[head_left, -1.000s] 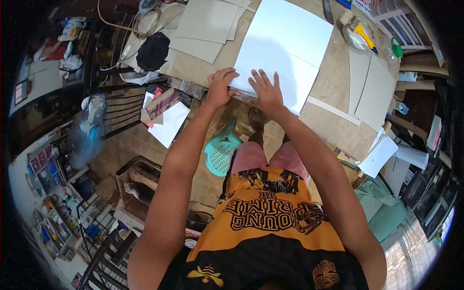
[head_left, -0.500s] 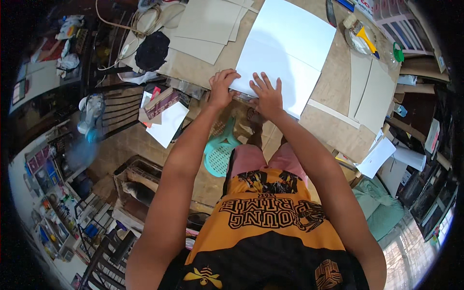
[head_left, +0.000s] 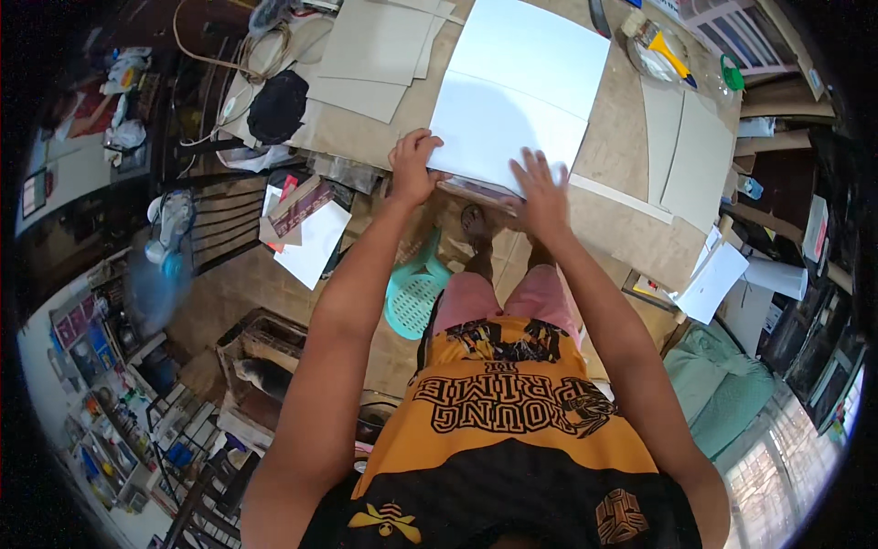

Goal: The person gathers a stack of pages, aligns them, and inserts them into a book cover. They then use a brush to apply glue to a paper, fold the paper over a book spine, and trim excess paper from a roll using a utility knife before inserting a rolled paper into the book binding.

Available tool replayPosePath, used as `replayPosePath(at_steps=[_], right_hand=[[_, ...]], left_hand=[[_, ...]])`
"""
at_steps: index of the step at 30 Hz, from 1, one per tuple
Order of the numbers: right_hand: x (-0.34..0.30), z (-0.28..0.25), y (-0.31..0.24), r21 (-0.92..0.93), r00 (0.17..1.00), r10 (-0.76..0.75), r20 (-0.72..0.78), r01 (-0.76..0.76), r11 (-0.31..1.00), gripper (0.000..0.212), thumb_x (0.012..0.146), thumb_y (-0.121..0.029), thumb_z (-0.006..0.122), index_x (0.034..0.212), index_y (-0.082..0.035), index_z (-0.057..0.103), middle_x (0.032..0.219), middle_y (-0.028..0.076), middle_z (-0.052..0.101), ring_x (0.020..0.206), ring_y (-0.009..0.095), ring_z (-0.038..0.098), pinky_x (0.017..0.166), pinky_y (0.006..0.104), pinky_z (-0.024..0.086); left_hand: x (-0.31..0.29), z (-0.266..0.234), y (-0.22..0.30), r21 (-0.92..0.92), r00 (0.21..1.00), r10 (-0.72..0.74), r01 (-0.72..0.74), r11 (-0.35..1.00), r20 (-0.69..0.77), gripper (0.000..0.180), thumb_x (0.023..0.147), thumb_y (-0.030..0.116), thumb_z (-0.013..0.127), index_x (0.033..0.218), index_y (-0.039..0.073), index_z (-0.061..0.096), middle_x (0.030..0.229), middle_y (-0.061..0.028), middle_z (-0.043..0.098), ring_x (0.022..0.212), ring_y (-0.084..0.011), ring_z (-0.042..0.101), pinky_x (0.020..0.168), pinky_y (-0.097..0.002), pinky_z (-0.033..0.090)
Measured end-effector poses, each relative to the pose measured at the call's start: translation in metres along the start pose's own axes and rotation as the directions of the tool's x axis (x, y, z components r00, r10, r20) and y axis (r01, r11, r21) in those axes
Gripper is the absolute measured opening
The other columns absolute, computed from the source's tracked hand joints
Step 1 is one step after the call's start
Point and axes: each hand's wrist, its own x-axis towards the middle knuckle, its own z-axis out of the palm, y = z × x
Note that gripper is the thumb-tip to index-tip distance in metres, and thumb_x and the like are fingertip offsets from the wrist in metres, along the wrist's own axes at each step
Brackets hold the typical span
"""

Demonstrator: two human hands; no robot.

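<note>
White sheet: it is lying on the table (head_left: 613,242) at its near edge, in front of you; a thin line is crossing the sheet (head_left: 517,91).
Left hand: you are bending the fingers of the left hand (head_left: 414,166) over the near left corner, close together; I cannot tell if they are pinching it.
Right hand: you are laying the right hand (head_left: 546,194) at the near right part of the sheet, fingers spread apart and a little blurred.
Shirt writing: your orange and black shirt (head_left: 512,453) is showing big dark letters, upside down here, and a bee emblem (head_left: 386,524).
Packet print: a purple packet (head_left: 304,210) is carrying pale printing, below the table at left.
</note>
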Motion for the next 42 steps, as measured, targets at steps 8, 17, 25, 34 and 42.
replayPosePath(at_steps=[8, 17, 25, 34, 42], right_hand=[[-0.032, 0.013, 0.036, 0.125, 0.976, 0.112, -0.188, -0.09, 0.988, 0.046, 0.073, -0.038, 0.07, 0.116, -0.024, 0.06, 0.143, 0.001, 0.037, 0.134, 0.025, 0.029, 0.101, 0.0634, 0.019], [-0.038, 0.021, 0.038, 0.146, 0.957, 0.079, -0.278, -0.039, 0.988, 0.035, 0.073, -0.032, 0.071, 0.107, -0.026, 0.064, 0.138, 0.0, 0.042, 0.13, 0.024, 0.034, 0.1, 0.0635, 0.019], [-0.034, 0.011, 0.042, 0.122, 0.965, 0.018, -0.263, 0.014, 0.992, 0.035, 0.07, -0.03, 0.073, 0.104, -0.024, 0.065, 0.135, 0.003, 0.046, 0.124, 0.024, 0.042, 0.098, 0.0584, 0.024], [-0.034, -0.002, 0.066, 0.054, 0.989, -0.14, -0.043, 0.142, 0.988, 0.043, 0.076, -0.037, 0.067, 0.117, -0.027, 0.059, 0.14, 0.001, 0.041, 0.127, 0.021, 0.038, 0.099, 0.0581, 0.025], [-0.028, -0.006, 0.085, 0.087, 0.954, -0.296, 0.04, 0.292, 0.953, 0.041, 0.078, -0.036, 0.063, 0.118, -0.026, 0.059, 0.14, 0.002, 0.042, 0.121, 0.022, 0.046, 0.095, 0.0554, 0.031]], left_hand=[[0.002, -0.006, 0.023, 0.139, 1.0, 0.011, -0.015, 0.99, 0.028, 0.052, 0.062, 0.017, 0.078, 0.11, 0.016, 0.058, 0.125, -0.007, 0.048, 0.12, -0.027, 0.041, 0.097, -0.0508, 0.028], [0.009, 0.008, 0.051, 0.121, 0.9, 0.333, -0.377, 0.918, 0.28, 0.043, 0.067, 0.023, 0.073, 0.107, 0.017, 0.061, 0.127, -0.0034, 0.051, 0.125, -0.0237, 0.041, 0.1, -0.0526, 0.024], [0.019, 0.005, 0.061, 0.124, 0.91, 0.302, -0.347, 0.93, 0.283, 0.042, 0.065, 0.027, 0.075, 0.102, 0.015, 0.06, 0.12, -0.0004, 0.054, 0.12, -0.0225, 0.044, 0.097, -0.0509, 0.026], [0.009, 0.003, 0.057, 0.21, 0.921, 0.278, -0.339, 0.917, 0.274, 0.053, 0.065, 0.026, 0.076, 0.112, 0.014, 0.054, 0.123, -0.0027, 0.052, 0.124, -0.0218, 0.041, 0.097, -0.0521, 0.026], [0.03, -0.038, 0.018, 0.273, 0.912, 0.114, -0.235, 0.933, 0.395, 0.066, 0.06, 0.021, 0.078, 0.12, 0.015, 0.051, 0.133, -0.0053, 0.042, 0.124, -0.0236, 0.039, 0.098, -0.0488, 0.03]])
